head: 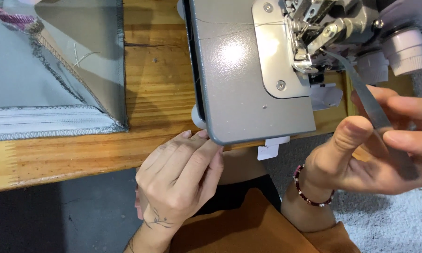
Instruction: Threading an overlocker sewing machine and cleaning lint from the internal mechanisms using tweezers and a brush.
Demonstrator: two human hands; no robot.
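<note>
A grey overlock sewing machine (248, 79) sits on a wooden table (159, 84). My left hand (183, 173) rests with its fingertips on the near corner of the machine's grey bed, holding nothing. My right hand (384, 150) pinches long metal tweezers (367, 96), whose tip reaches up into the needle and looper area (309, 42) beside the silver needle plate (276, 47). A thin thread runs across the top of the machine bed. A beaded bracelet (309, 192) circles my right wrist.
Grey fabric (51, 70) with overlocked seams lies folded on the table's left part. Two pale dials (403, 49) stick out at the machine's right side. A white tag (269, 149) hangs under the machine's front edge. Grey floor and my orange-clad lap lie below.
</note>
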